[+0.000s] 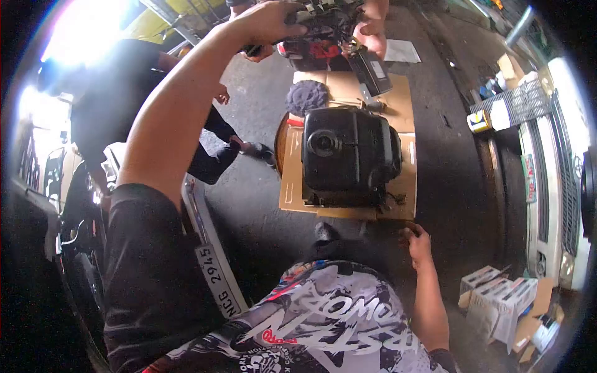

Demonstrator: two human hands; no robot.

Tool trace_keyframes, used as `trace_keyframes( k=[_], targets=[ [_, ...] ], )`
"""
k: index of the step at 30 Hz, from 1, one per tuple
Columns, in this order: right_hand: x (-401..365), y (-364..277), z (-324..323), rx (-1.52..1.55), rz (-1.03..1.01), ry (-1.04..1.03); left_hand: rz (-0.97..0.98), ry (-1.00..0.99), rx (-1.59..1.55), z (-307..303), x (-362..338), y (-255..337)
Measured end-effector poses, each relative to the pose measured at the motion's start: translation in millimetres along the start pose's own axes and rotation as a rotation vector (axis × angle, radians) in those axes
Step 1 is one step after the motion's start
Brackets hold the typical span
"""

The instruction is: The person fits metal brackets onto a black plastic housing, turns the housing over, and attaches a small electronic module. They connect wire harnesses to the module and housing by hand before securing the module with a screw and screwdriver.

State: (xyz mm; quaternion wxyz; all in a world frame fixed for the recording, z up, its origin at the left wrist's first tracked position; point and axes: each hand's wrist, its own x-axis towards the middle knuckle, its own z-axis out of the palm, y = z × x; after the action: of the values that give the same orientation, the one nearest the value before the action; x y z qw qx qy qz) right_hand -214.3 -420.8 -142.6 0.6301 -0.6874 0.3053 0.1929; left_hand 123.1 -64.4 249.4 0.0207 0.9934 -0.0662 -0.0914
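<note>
My left hand (277,23) reaches far forward and grips the top of a dark mechanical assembly (326,28) with wires and red parts near it. Another person's hands (371,40) hold the same assembly from the far side. From it hangs a dark rectangular box (372,73) with a metal bracket. My right hand (418,244) is low, beside the near edge of the cardboard (398,99), its fingers loosely bent and apart, with nothing visible in them. Between my hands stands a black tank-like unit (345,152) with a round cap on top.
A dark grey cloth bundle (306,96) lies beyond the black unit. At left stands another person (118,93), near a bumper with a licence plate (217,280). On the right are a vehicle front (538,180), a yellow can (479,121) and cardboard boxes (497,304).
</note>
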Motion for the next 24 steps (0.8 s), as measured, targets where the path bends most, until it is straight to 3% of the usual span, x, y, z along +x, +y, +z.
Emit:
trace_keyframes(
  k=[1, 3, 7, 8, 10, 13, 16, 18, 19, 21, 24],
  targets=[
    [-10, 3, 0, 0.055, 0.043, 0.014, 0.039, -0.006, 0.010, -1, -11, 3],
    [-11, 8, 2, -0.007, -0.072, 0.015, 0.443, 0.136, 0.205, 21, 3, -40],
    [-4, -48, 32, 0.167, -0.325, -0.033, 0.681, 0.421, 0.232, 44, -26, -47],
    [5, -55, 39, 0.284, -0.388, -0.036, 0.873, 0.775, 0.178, 70, -21, -60],
    [-15, -112, 47, 0.617, -0.258, -0.419, 0.850, 0.686, 0.098, 83, -57, -41],
    [-17, -145, 69, 0.615, -0.360, -0.475, 0.844, 0.462, -0.027, 95, -97, -23],
    [-34, -163, 94, 0.476, -0.469, -0.367, 0.888, 0.509, -0.044, 116, -120, -12],
    [-33, -161, 100, 0.401, -0.572, -0.403, 0.886, 0.490, -0.046, 127, -133, -7],
    [-33, -161, 103, 0.364, -0.624, -0.421, 0.920, 0.597, -0.098, 135, -137, -4],
    [-42, -166, 104, 0.347, -0.672, -0.509, 0.898, 0.525, -0.135, 142, -149, 1],
    [-53, -170, 105, 0.322, -0.512, -0.492, 0.861, 0.474, -0.058, 150, -161, 7]
  ],
)
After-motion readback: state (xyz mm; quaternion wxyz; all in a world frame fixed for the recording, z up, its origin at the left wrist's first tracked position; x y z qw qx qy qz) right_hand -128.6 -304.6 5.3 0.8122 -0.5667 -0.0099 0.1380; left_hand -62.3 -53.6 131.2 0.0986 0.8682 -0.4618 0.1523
